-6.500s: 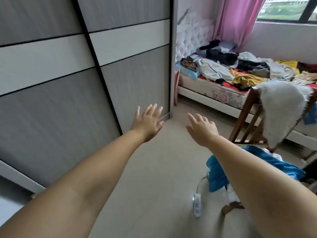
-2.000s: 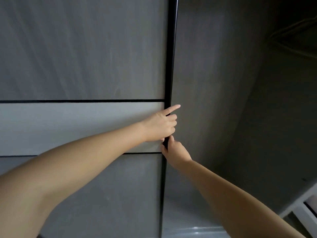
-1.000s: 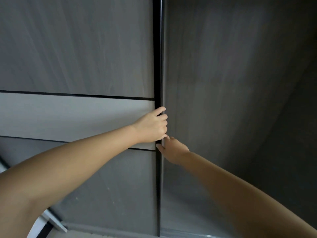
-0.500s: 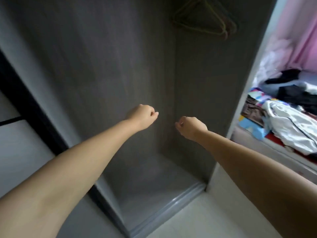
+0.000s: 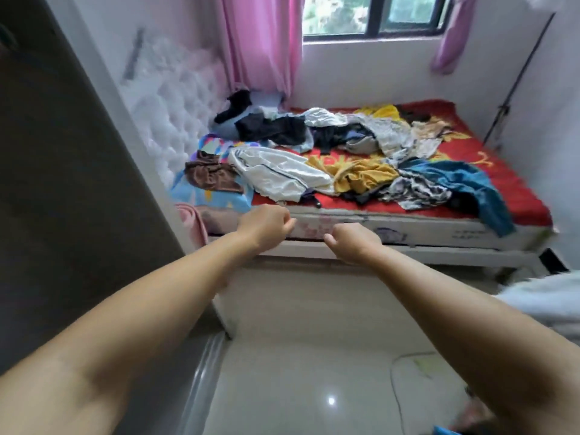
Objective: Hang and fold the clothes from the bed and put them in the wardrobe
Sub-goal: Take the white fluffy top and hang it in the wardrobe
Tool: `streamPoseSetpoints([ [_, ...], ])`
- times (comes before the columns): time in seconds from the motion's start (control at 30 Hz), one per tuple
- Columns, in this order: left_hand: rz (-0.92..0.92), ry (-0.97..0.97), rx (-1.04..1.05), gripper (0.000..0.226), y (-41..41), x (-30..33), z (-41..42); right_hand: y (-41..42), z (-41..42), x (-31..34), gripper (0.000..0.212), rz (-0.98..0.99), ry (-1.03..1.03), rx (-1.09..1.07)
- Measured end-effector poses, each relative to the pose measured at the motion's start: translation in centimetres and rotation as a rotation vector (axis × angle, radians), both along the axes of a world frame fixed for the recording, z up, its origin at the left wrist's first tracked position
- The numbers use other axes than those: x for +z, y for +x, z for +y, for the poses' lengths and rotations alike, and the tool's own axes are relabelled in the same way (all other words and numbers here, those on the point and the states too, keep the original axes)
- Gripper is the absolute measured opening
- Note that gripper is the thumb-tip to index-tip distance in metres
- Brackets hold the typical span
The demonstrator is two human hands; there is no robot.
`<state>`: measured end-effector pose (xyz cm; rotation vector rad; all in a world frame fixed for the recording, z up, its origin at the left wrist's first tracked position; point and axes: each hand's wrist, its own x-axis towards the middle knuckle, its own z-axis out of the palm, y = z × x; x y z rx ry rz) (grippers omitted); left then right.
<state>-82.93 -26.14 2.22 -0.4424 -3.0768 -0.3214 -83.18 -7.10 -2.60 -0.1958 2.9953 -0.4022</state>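
Two hands are hanging in the air empty, the left hand (image 5: pixel 265 226) and right hand (image 5: pixel 353 244) both loosely curled. Just beyond them the white garment (image 5: pixel 276 174) is lying along the bed (image 5: pixel 423 229)'s near edge, nearer the left hand, by the open wardrobe (image 5: pixel 78 183).

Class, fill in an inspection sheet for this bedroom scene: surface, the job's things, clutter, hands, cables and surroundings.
Surface: bed with a red cover, mostly strewn with clothes.
Job's things: white garment, yellow garment, teal garment and darker ones in a loose pile; open wardrobe at left.
Clutter: brown cloth on a patterned pillow.
Hands: left hand and right hand loosely curled, holding nothing, short of the bed.
Cables: white cord on the floor.
Surroundings: pink curtain, window.
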Motion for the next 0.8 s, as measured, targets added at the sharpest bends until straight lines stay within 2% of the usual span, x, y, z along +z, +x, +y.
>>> streamPoseSetpoints([
  [0.13,-0.018,0.069,-0.195,0.035,-2.4,-0.9,11.6,0.4,10.0,0.0,0.034,-0.004,0.033,-0.203],
  [0.27,-0.048,0.044,-0.368,0.036,-3.3,-1.9,21.1,2.2,17.9,0.5,0.031,-0.003,0.054,-0.373],
  [0.47,-0.153,0.040,-0.646,0.033,-3.2,-3.7,31.9,7.3,27.0,0.9,0.031,0.028,0.062,-0.689],
  [0.6,-0.259,0.038,-0.816,0.029,-1.9,-5.7,37.0,11.2,30.6,0.1,0.021,0.042,0.089,-0.813],
  [0.63,-0.289,0.025,-0.850,0.026,-1.6,-6.4,37.9,12.0,31.2,-0.1,0.024,-0.004,0.123,-0.810],
  [0.67,-0.316,0.002,-0.888,0.027,-1.3,-7.1,38.7,12.6,31.6,-0.5,0.038,-0.094,0.186,-0.790],
  [0.73,-0.356,-0.094,-0.983,0.050,-1.2,-8.9,39.9,13.4,32.2,-1.5,0.067,-0.266,0.285,-0.740],
  [0.8,-0.393,-0.167,-1.039,0.072,-1.2,-10.8,40.8,13.7,32.0,-2.8,0.079,-0.324,0.339,-0.714],
])
